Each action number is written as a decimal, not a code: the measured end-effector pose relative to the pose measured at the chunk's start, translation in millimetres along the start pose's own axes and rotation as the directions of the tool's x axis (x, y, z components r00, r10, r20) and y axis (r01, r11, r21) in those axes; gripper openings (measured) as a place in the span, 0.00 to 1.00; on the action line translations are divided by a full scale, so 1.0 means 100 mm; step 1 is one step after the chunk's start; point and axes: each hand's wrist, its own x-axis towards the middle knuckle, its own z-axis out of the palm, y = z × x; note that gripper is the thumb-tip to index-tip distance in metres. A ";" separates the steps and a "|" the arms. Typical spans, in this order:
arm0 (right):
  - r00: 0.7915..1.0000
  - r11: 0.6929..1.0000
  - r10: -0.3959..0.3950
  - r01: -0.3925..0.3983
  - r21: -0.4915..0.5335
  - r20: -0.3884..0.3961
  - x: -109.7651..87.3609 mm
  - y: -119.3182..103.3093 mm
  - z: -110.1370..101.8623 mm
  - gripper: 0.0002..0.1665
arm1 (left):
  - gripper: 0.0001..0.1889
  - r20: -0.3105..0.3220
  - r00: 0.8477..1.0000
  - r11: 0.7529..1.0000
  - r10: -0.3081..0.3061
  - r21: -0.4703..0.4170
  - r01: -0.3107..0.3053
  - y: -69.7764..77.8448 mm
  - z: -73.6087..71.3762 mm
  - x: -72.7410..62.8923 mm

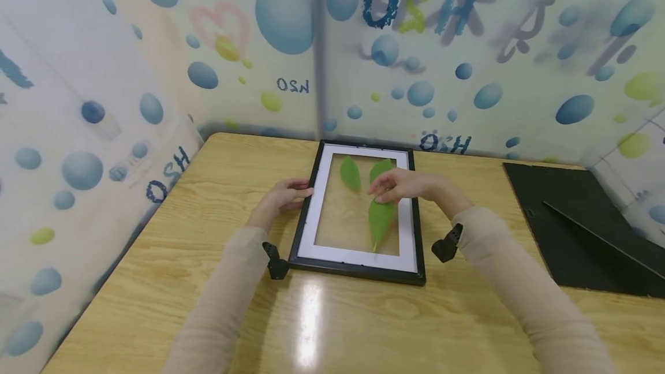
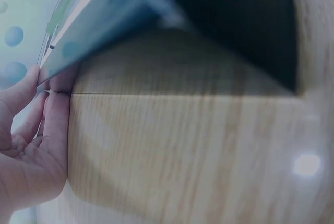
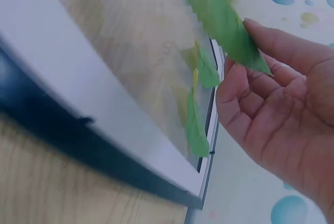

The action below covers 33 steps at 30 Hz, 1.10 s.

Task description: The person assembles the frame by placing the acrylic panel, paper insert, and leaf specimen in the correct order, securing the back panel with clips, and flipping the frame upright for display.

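My right hand (image 1: pixel 397 184) pinches a long green leaf (image 1: pixel 381 221) by one end between thumb and fingers, above the picture frame (image 1: pixel 355 270). The held leaf (image 3: pixel 224 23) slants across the right wrist view with its pointed end by the fingertips. Inside the frame's white mat (image 1: pixel 324 201), two smaller green leaves lie on the clear pane: a left leaf (image 1: pixel 350 173) and a right leaf (image 1: pixel 380 168), the latter partly hidden by the hand. My left hand (image 1: pixel 284 196) touches the frame's left outer side with fairly straight fingers; its thumb (image 2: pixel 23 91) meets the frame's edge.
A black backing board (image 1: pixel 540 224) with its stand flap (image 1: pixel 597 235) raised lies at the right of the wooden table (image 1: pixel 208 281). Behind the table hangs a sheet (image 1: pixel 234 103) patterned with blue and green dots, which also runs along the left side.
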 end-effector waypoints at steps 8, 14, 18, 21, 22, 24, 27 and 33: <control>0.999 0.999 0.043 -0.043 -0.021 -0.016 0.25 -0.08 0.03 0.21 | 0.28 -0.003 1.000 1.000 0.006 -0.001 -0.006 -0.02 0.00 0.02; 0.996 0.996 0.083 -0.083 -0.019 -0.023 0.35 -0.11 0.05 0.22 | 0.28 -0.004 1.000 1.000 0.000 -0.007 0.000 -0.01 0.00 0.02; 0.995 0.995 0.099 -0.099 -0.013 -0.022 0.38 -0.12 0.05 0.22 | 0.28 -0.007 1.000 1.000 -0.008 -0.010 0.008 -0.01 -0.01 0.01; 0.993 0.994 0.110 -0.110 -0.006 -0.039 0.37 -0.11 0.05 0.22 | 0.28 -0.006 1.000 1.000 -0.009 -0.025 0.009 -0.01 0.00 0.01; 0.993 0.994 0.110 -0.111 -0.005 -0.048 0.36 -0.10 0.04 0.22 | 0.28 -0.002 1.000 1.000 -0.005 -0.026 0.005 -0.01 0.00 0.01; 0.992 0.994 0.108 -0.108 0.002 -0.065 0.35 -0.10 0.03 0.22 | 0.28 -0.003 1.000 0.999 -0.002 -0.032 0.002 -0.01 0.00 0.02; 0.992 0.996 0.091 -0.091 0.015 -0.083 0.33 -0.08 0.01 0.23 | 0.27 -0.006 1.000 0.999 -0.001 -0.035 0.001 -0.01 0.00 0.03; 0.990 0.994 0.085 -0.078 0.070 -0.112 0.29 -0.05 0.00 0.25 | 0.28 -0.010 1.000 1.000 -0.004 -0.031 0.004 -0.03 0.00 0.04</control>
